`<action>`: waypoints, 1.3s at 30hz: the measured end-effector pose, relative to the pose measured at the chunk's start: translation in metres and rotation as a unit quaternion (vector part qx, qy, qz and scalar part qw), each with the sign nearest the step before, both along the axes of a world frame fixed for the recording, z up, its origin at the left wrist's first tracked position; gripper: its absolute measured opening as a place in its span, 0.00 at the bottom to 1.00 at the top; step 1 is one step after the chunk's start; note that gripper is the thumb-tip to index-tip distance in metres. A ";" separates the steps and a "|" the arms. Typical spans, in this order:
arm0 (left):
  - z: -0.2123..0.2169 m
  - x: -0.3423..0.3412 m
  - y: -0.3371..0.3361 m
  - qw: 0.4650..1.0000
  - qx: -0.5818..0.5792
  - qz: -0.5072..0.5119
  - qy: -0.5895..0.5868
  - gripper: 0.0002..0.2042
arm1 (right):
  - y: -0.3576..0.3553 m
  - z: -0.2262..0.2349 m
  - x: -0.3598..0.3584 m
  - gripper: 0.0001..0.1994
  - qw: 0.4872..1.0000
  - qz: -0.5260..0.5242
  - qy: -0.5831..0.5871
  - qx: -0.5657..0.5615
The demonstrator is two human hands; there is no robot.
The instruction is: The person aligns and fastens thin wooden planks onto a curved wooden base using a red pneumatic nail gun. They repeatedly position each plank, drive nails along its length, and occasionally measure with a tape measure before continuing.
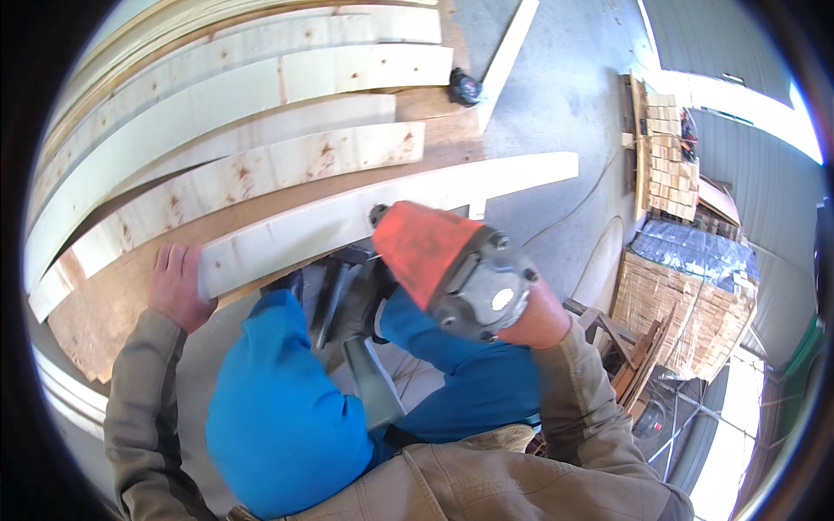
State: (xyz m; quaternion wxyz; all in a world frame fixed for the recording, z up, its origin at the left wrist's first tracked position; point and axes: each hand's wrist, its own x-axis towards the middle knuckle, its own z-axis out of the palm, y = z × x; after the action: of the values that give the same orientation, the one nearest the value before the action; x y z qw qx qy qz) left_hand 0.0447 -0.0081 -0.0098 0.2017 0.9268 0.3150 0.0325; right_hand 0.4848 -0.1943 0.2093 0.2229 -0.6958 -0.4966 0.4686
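My right hand (540, 319) is closed on an orange and grey nail gun (447, 265); the tool's body hides most of my fingers. The gun is held over a long pale wooden board (295, 233), near its middle; whether its tip touches the wood I cannot tell. My left hand (178, 282) grips that board's left end, with fingers on top and thumb at the near side. Under the board lies a brown plywood sheet (113, 317). A short wooden piece (477, 209) shows beneath the board, right of the gun.
Several pale boards (287, 154) lie across the far side of the plywood. A black tape measure (465, 87) rests at its right edge, beside a narrow plank (508, 61). Wrapped timber stacks (682, 291) stand on the right. A hose (565, 208) crosses the concrete floor.
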 end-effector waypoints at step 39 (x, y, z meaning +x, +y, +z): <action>0.008 0.004 0.003 0.996 0.039 -0.017 -0.073 0.38 | 0.018 -0.014 -0.019 0.23 0.991 0.075 -0.103 0.040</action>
State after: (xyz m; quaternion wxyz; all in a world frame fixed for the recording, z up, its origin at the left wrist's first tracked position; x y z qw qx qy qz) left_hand 0.0485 -0.0047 -0.0017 0.1886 0.9342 0.2825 0.1089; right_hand 0.4655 -0.1760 0.1952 0.1626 -0.6915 -0.5863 0.3895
